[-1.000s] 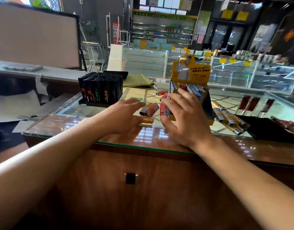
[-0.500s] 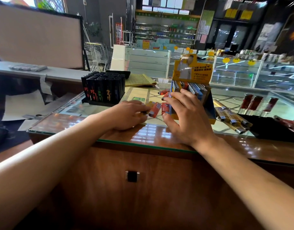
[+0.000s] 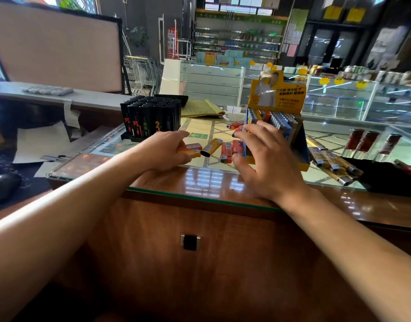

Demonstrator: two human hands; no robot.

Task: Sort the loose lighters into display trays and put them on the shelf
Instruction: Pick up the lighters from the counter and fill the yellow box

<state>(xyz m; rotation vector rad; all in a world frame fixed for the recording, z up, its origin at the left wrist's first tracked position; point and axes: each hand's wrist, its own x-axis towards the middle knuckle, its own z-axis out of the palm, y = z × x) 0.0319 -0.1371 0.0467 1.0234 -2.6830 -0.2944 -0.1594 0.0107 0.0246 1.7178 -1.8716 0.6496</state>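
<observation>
- My left hand (image 3: 164, 151) pinches an orange lighter (image 3: 190, 150) on the glass counter (image 3: 200, 182), left of the yellow display tray (image 3: 277, 126).
- My right hand (image 3: 268, 159) rests against that tray's front, fingers spread and straight.
- More loose lighters (image 3: 225, 149) lie just left of the tray.

Loose lighters (image 3: 213, 148) on counter (image 3: 211, 180), between full tray (image 3: 151, 118) left and display tray (image 3: 279, 126) right

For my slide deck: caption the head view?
Left hand grips orange lighters; right hand touches the yellow display tray.
</observation>
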